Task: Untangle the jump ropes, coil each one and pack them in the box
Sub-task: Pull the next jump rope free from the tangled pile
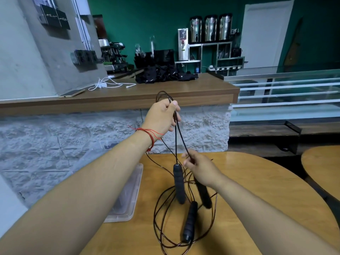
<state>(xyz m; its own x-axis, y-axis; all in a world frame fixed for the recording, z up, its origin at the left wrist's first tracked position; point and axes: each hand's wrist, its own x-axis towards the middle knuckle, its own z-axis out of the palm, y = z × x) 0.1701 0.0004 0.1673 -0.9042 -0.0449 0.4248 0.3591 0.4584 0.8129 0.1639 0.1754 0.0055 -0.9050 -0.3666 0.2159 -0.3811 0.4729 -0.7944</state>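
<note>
My left hand [161,116] is raised above the table and grips a loop of thin black rope cord [175,137] that arches over its fingers. Two strands run down from it. One ends in a black foam handle [178,183] hanging upright. My right hand [199,167] pinches the other strand lower down, above a blurred second handle [203,195]. A third handle [190,221] lies on the table among tangled loops of cord [160,208]. A clear plastic box [128,196] sits at the table's left edge, partly behind my left forearm.
The round wooden table [257,190] carries the ropes and box; a second table [323,166] stands to the right. Behind runs a stone-faced counter with a wooden top [165,92], holding a phone, white cables and black bags.
</note>
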